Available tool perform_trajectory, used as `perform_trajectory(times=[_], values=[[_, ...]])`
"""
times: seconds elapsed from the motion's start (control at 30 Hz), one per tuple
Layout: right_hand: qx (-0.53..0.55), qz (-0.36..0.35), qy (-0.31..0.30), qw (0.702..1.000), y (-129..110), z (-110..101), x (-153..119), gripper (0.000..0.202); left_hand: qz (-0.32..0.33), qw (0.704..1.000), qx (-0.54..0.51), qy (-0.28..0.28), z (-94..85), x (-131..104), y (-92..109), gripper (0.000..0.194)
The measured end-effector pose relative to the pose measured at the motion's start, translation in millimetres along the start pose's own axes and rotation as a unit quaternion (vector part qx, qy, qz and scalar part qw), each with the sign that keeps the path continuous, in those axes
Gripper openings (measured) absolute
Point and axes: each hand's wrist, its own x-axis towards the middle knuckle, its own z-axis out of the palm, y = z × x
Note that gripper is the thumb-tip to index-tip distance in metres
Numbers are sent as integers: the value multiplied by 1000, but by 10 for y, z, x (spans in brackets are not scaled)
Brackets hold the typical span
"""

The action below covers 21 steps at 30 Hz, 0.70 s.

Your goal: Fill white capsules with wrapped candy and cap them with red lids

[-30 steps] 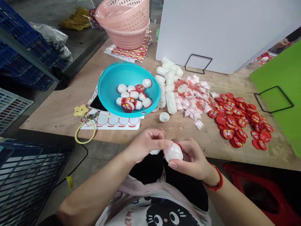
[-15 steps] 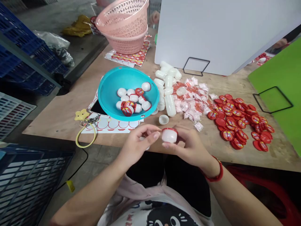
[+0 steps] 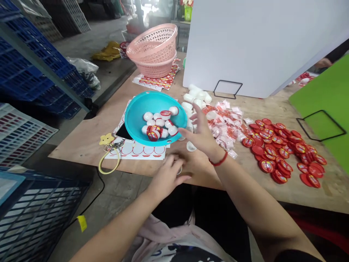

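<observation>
My left hand (image 3: 169, 173) is low at the table's front edge, its fingers curled over a small white plastic cup (image 3: 179, 170) that shows only in part. My right hand (image 3: 201, 134) hangs with fingers spread and nothing in it, beside the right rim of a turquoise bowl (image 3: 133, 112). Several white cups with red lids lie in the bowl, among them one tilted capped cup (image 3: 165, 115) near the middle. Behind my right hand are stacked white cups (image 3: 198, 95), partly hidden by it. One loose white cup (image 3: 191, 146) stands below the right wrist.
Small pink-and-white packets (image 3: 222, 127) are heaped right of centre, with many red lids (image 3: 272, 145) farther right. Pink baskets (image 3: 155, 54) stand at the back. A white panel (image 3: 231, 43) and green panel (image 3: 324, 94) rise behind. A phone (image 3: 124, 131) and yellow key ring (image 3: 109, 160) lie left.
My right hand has let go of the red-lidded white cup and moved up beside the bowl, fingers now spread. Another capped cup lies in the bowl. My left hand is slightly lower; the view has tilted up.
</observation>
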Motion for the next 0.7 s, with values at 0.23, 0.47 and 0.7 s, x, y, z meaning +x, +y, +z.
perform_trajectory(times=[0.23, 0.47, 0.7], values=[[-185, 82, 17, 979, 614, -681, -684, 41, -7, 995, 83, -45, 10, 11, 39, 36], [-355, 131, -50, 924, 690, -1024, -1080, 45, -13, 997, -60, -44, 42, 226, 174, 47], [-376, 136, -86, 913, 677, -1124, -1112, 31, 32, 992, -82, -93, 307, 417, 345, 49]])
